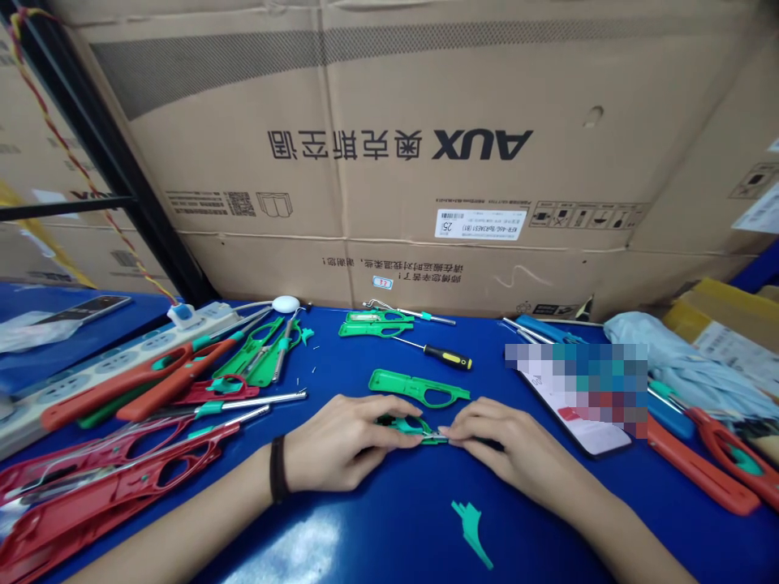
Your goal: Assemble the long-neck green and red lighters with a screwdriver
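Upside down, "AUX" [483, 145] on cardboard box [377, 65], left fingers [386, 438] gripping green casing [411, 424], right fingers [471, 427] pinching metal piece [436, 436]

Blue tabletop [365, 527]: green shell [389, 383], screwdriver [447, 358], probably phone [575, 420].

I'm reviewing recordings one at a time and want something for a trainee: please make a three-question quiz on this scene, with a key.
1. Fill in: the left hand and right hand are both at a partly hidden, small ____ plastic part.

2. Where is the screwdriver with the black-and-yellow handle?
A) in the left hand
B) beyond the long green plastic casing half, seen from the person
C) on the bare tabletop nearest the camera

3. True or false: a narrow dark band circles the left wrist.

Key: 1 green; 2 B; 3 true.
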Available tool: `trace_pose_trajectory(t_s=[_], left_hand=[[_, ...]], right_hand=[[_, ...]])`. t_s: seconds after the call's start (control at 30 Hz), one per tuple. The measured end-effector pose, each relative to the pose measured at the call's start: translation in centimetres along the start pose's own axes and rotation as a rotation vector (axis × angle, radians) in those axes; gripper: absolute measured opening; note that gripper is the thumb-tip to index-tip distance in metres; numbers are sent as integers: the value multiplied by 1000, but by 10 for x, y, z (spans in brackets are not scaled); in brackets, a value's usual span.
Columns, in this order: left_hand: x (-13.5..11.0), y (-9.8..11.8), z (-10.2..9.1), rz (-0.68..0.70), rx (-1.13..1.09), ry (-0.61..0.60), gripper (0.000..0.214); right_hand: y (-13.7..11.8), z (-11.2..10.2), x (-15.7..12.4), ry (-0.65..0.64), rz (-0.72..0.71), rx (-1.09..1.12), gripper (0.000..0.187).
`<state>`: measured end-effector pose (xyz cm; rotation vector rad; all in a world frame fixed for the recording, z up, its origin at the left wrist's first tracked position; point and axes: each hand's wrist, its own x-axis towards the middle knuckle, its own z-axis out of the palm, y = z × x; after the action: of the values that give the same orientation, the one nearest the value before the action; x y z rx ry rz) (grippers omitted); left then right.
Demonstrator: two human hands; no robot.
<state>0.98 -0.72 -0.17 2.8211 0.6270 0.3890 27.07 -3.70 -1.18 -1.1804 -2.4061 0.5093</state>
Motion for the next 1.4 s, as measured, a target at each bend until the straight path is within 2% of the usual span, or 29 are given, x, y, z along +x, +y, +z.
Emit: trace_pose_trajectory(t_s=[0.13,0.37,0.47,0.57,0.67,0.73,0.87,0.97,1.27,1.4], left_hand=[[1,2,0,-7,10,-3,39],[3,3,0,-4,15,-22,42],[2,2,1,-7,7,-28,43],[2,1,2,-12,3,-31,41],[3,2,1,-3,-6,-1,39],[3,2,1,7,-11,13,39],[1,0,1,4,-19,22,36],[0,-3,2,14,-45,55,30],[2,-4,0,15,-200,99,17],[3,-6,-1,-24,-284,143,15]], right_hand=[[-9,-2,3,-26,24,-90,18],[-19,8,4,-49,13,-432,19],[-21,14,6,-45,-27,-578,26],[-28,16,11,-95,-31,-639,32],[-34,13,14,-141,31,-551,24],[-34,9,12,-119,60,-442,21],[-23,1,4,-33,70,-208,23],[-14,-2,0,-38,68,-97,23],[-15,4,-1,-54,32,-55,20],[-12,4,1,34,17,-79,21]])
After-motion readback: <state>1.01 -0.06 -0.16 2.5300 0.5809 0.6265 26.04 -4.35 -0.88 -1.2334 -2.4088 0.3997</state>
